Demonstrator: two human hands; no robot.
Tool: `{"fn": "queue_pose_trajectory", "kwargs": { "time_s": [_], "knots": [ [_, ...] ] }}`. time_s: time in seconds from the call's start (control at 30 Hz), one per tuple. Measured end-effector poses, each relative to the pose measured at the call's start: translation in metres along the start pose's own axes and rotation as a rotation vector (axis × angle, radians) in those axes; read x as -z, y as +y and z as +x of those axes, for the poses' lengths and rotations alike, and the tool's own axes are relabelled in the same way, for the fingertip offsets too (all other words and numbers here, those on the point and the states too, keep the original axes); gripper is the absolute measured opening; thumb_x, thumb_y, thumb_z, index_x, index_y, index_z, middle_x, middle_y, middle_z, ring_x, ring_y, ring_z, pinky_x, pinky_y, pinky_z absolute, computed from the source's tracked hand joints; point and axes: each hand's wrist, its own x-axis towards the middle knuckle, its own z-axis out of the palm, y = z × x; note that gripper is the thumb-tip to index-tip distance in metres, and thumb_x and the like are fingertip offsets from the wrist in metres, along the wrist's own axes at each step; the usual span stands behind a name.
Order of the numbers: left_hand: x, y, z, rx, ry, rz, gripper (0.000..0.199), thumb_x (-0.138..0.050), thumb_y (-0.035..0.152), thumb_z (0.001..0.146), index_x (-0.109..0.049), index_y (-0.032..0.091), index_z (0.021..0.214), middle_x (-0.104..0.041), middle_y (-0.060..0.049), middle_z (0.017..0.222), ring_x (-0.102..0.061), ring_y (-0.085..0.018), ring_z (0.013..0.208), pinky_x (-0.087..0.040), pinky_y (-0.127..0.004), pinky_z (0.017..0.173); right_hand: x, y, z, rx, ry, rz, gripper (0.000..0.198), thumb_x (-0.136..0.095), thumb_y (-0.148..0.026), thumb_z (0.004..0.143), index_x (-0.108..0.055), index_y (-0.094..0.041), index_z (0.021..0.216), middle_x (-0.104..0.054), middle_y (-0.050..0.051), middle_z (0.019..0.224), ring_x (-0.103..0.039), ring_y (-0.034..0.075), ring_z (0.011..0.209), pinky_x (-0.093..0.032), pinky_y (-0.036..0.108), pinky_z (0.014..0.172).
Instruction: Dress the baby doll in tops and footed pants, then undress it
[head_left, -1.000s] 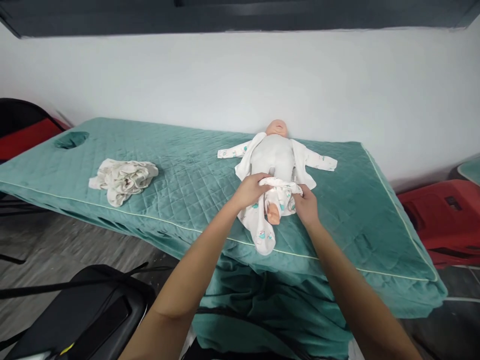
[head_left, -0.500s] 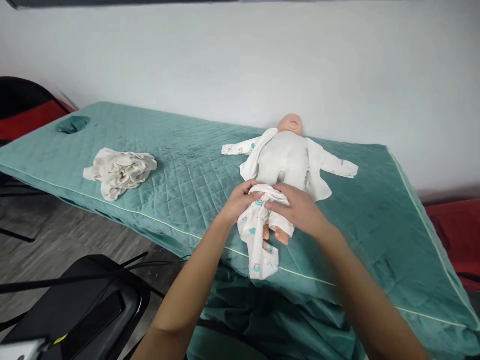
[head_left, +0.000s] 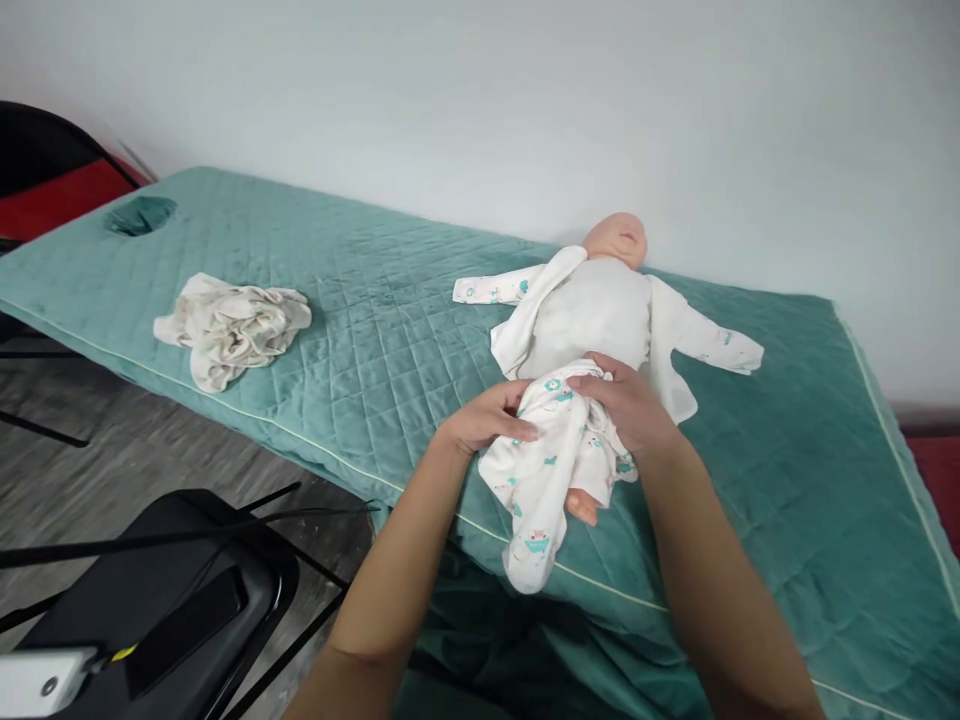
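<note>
A baby doll [head_left: 589,310] lies on its back on the green quilted bed, its head toward the wall. Its arms are in a white printed jacket [head_left: 701,335] that hangs open at the front. Both my hands grip white baby pants [head_left: 551,455] with teal prints around the doll's legs. My left hand [head_left: 495,415] pinches the cloth at one side, thumb on top. My right hand [head_left: 622,400] holds the waistband at the other side, near the doll's hip. One foot [head_left: 581,505] shows below a cuff; the other pant leg hangs over the bed's front edge, and the second foot is hidden.
A crumpled off-white cloth garment [head_left: 240,325] lies to the left on the bed [head_left: 382,345], which has a face hole [head_left: 142,215] at its far left. A black folding chair [head_left: 180,600] with a dark device [head_left: 187,630] stands front left. The wall [head_left: 450,110] borders the back.
The pants have been drawn up the doll's legs toward the waist, and one foot is now covered. My right hand has moved up to the hip. The view has shifted slightly.
</note>
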Motion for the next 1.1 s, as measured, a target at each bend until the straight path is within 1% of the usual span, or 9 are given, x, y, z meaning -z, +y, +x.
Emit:
{"fn": "queue_pose_trajectory", "kwargs": {
  "time_s": [0.13,0.37,0.5,0.6,0.67,0.73,0.87,1.0,1.1],
  "knots": [
    [-0.004,-0.003,0.003,-0.063,0.090,-0.083,0.049,-0.090,0.028,0.061,-0.073,0.014,0.105,-0.075,-0.005,0.086,-0.068,-0.016,0.067,-0.054,-0.025,0.066,0.000,-0.004,-0.005,0.079,-0.053,-0.181,0.032,-0.083,-0.041,0.071,-0.066,-0.021,0.090,-0.066,-0.002,0.082,-0.059,0.015,0.074,-0.046,0.027,0.068],
    [0.001,-0.010,0.013,-0.258,0.286,-0.213,0.038,-0.091,0.029,0.062,-0.071,0.015,0.091,-0.071,0.002,0.076,-0.066,-0.011,0.063,-0.052,-0.021,0.063,0.003,-0.006,-0.004,0.067,-0.418,-0.456,0.034,-0.081,-0.040,0.074,-0.075,-0.022,0.103,-0.073,0.001,0.094,-0.065,0.021,0.086,-0.050,0.033,0.078],
    [0.004,-0.013,0.012,-0.207,0.229,-0.171,0.047,-0.089,0.040,0.066,-0.073,0.015,0.103,-0.075,-0.004,0.090,-0.069,-0.013,0.072,-0.055,-0.021,0.067,0.002,0.001,-0.004,0.066,-0.233,-0.206,0.037,-0.079,-0.041,0.076,-0.073,-0.023,0.108,-0.073,0.002,0.096,-0.066,0.021,0.088,-0.052,0.034,0.080],
    [0.004,-0.011,0.007,-0.173,0.097,-0.084,0.069,-0.095,0.042,0.053,-0.072,0.015,0.112,-0.076,-0.007,0.096,-0.071,-0.017,0.074,-0.055,-0.023,0.067,0.002,0.004,-0.003,0.076,-0.060,-0.013,0.031,-0.082,-0.040,0.073,-0.070,-0.022,0.096,-0.070,0.000,0.087,-0.064,0.018,0.079,-0.050,0.031,0.074],
    [0.004,-0.009,0.003,-0.122,0.013,-0.003,0.081,-0.098,0.036,0.043,-0.071,0.015,0.116,-0.076,-0.008,0.095,-0.071,-0.019,0.074,-0.055,-0.024,0.066,0.002,0.005,-0.003,0.088,-0.031,0.020,0.029,-0.083,-0.040,0.073,-0.067,-0.022,0.088,-0.066,-0.001,0.081,-0.060,0.016,0.073,-0.048,0.029,0.071],
    [0.004,-0.007,0.001,-0.039,-0.029,0.084,0.074,-0.098,0.031,0.041,-0.073,0.012,0.109,-0.076,-0.007,0.086,-0.069,-0.018,0.068,-0.053,-0.024,0.061,0.002,0.004,-0.004,0.096,-0.045,0.011,0.029,-0.082,-0.042,0.074,-0.064,-0.022,0.086,-0.062,-0.003,0.076,-0.057,0.014,0.070,-0.047,0.028,0.068],
    [0.005,-0.007,0.002,0.030,0.012,0.105,0.047,-0.096,0.034,0.048,-0.074,0.009,0.081,-0.072,-0.004,0.069,-0.062,-0.014,0.054,-0.050,-0.023,0.054,0.002,0.005,-0.006,0.120,-0.064,-0.080,0.030,-0.079,-0.046,0.076,-0.062,-0.022,0.085,-0.058,-0.005,0.074,-0.053,0.013,0.068,-0.044,0.027,0.066],
    [0.005,-0.013,0.006,-0.071,0.129,-0.055,0.046,-0.094,0.041,0.052,-0.075,0.011,0.081,-0.074,-0.006,0.070,-0.064,-0.014,0.055,-0.050,-0.022,0.055,0.004,0.006,-0.005,0.161,-0.047,-0.208,0.033,-0.077,-0.049,0.078,-0.066,-0.021,0.091,-0.063,-0.002,0.081,-0.057,0.015,0.075,-0.045,0.027,0.068],
    [0.005,-0.016,0.009,-0.154,0.192,-0.163,0.046,-0.094,0.041,0.055,-0.075,0.012,0.084,-0.075,-0.006,0.073,-0.066,-0.014,0.059,-0.052,-0.023,0.059,0.006,0.003,-0.005,0.169,-0.152,-0.293,0.038,-0.079,-0.048,0.076,-0.070,-0.020,0.100,-0.068,0.001,0.090,-0.061,0.019,0.082,-0.047,0.029,0.071]
  ]
}}
